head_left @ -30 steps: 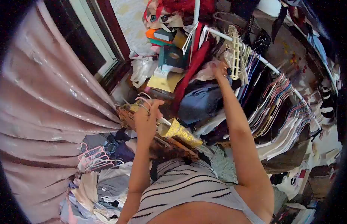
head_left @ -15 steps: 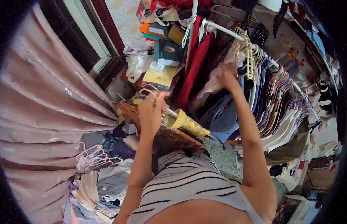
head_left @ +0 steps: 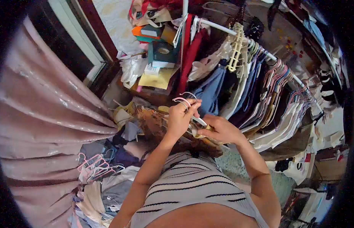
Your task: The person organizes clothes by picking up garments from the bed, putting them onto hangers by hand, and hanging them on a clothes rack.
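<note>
Hangers lie on the person's side of the clothes rail, long axis slanting from left hand toward right hand. Left grips them below the hooks; right, nearer the yellow cloth, curls round it.

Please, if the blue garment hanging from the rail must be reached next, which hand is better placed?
Probably the right hand: it looks nearer to the blue garment, though it is at the yellow cloth. The left hand grips the hangers.
</note>
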Tool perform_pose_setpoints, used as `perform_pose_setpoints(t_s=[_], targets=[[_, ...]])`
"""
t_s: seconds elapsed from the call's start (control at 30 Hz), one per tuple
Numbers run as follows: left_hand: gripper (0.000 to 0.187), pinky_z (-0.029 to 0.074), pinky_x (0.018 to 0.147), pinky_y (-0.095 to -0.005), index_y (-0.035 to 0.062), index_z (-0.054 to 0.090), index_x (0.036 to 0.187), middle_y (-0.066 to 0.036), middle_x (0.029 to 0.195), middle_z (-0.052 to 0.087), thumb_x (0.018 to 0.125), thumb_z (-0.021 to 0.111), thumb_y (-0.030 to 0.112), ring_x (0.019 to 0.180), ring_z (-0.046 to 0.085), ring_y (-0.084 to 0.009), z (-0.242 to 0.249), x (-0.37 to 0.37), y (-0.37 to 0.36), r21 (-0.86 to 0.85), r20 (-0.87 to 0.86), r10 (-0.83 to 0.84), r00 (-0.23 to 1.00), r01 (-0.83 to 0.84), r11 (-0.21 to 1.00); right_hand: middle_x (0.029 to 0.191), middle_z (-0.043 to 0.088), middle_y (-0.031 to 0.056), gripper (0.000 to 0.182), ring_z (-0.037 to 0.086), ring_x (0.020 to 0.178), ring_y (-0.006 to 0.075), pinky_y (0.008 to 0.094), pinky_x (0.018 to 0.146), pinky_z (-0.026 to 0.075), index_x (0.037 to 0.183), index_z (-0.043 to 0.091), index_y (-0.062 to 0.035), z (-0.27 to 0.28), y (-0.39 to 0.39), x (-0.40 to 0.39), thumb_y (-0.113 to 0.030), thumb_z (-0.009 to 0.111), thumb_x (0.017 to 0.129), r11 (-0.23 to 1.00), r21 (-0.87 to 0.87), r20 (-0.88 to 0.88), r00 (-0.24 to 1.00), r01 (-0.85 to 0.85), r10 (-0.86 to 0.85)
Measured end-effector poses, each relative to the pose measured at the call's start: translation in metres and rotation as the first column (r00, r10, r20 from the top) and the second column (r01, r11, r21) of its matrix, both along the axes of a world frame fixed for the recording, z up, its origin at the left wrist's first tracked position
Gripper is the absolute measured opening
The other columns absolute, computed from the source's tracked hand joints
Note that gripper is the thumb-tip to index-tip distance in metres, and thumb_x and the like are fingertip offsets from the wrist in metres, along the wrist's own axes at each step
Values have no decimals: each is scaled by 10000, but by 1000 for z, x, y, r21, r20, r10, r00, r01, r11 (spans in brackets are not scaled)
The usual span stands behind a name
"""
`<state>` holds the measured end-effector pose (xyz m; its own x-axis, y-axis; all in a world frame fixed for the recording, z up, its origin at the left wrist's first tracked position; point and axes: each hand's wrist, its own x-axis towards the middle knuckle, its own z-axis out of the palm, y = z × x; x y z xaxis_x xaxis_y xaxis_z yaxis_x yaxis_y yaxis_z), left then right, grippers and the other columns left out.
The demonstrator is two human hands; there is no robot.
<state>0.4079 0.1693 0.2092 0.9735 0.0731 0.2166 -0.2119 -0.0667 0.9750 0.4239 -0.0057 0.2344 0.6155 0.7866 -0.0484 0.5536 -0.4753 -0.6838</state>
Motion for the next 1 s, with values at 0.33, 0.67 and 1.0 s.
perform_pose_setpoints(t_s=[0.33, 0.67, 1.0], targets=[[172, 441, 538, -229, -3, 634, 927, -36, 561, 541, 866, 508, 98, 545, 560, -106, -2, 0, -8, 44, -17, -34, 999, 34, 998, 1006, 591, 46, 359, 537, 916, 118, 253, 799, 424, 1135, 515, -13, -38, 14, 92, -243, 552, 861, 685, 559, -310, 884, 468, -350], [159, 419, 520, -215, -5, 635, 904, -36, 572, 561, 855, 538, 110, 545, 553, -87, -3, -3, 8, 32, 15, 38, 999, -39, 999, 1080, 502, 74, 348, 470, 1014, 268, 451, 831, 385, 1057, 497, -87, 33, -81, 229, -124, 595, 725, 708, 384, 892, -38, 593, -451], [174, 413, 531, -208, -11, 634, 920, -30, 579, 545, 861, 523, 109, 553, 539, -84, 4, 0, 22, 51, 7, 29, 1000, -29, 998, 1008, 518, 58, 372, 486, 995, 256, 445, 851, 377, 1063, 497, -135, 41, -164, 209, -238, 618, 726, 561, 213, 924, 22, 800, -383]])
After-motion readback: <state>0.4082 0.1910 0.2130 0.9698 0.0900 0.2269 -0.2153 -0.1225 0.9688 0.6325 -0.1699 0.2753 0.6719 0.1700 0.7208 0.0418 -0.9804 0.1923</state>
